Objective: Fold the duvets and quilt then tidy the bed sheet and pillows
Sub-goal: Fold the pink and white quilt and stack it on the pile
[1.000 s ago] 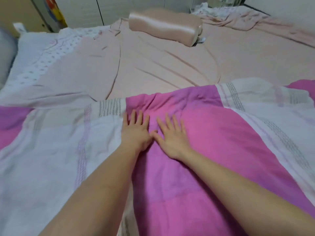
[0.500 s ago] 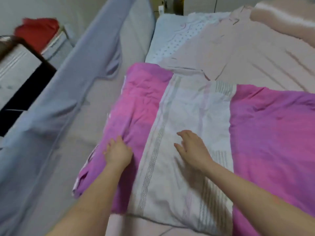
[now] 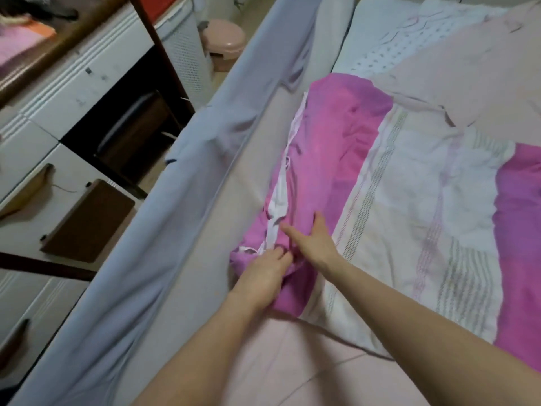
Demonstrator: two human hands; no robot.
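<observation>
Writing or brand marks cannot be read anywhere in the head view. The duvet [image 3: 409,183] lies spread over the bed, soft and creased cloth in wide pink and white bands, with thin stitched stripes running along the white parts. Its left corner is bunched up near the bed edge, and a white inner lining [image 3: 278,200] shows there as a narrow strip. The left hand [image 3: 268,269] has its fingers curled into this pink corner and grasps the cloth. The right hand [image 3: 311,241] lies just beside it, fingers straight and spread, flat on the pink fabric — it grips nothing. Under the duvet is a pale pink bed sheet [image 3: 292,361], smooth with a few folds; farther away lies another pale pink cover [image 3: 468,63] and a white dotted one [image 3: 389,51]. Along the left edge of the bed stands a grey fabric rail [image 3: 181,177], loose and wrinkled. Beyond it — white drawers [image 3: 82,83], a brown wooden board [image 3: 87,221] and a round pink plastic bin [image 3: 224,42].
</observation>
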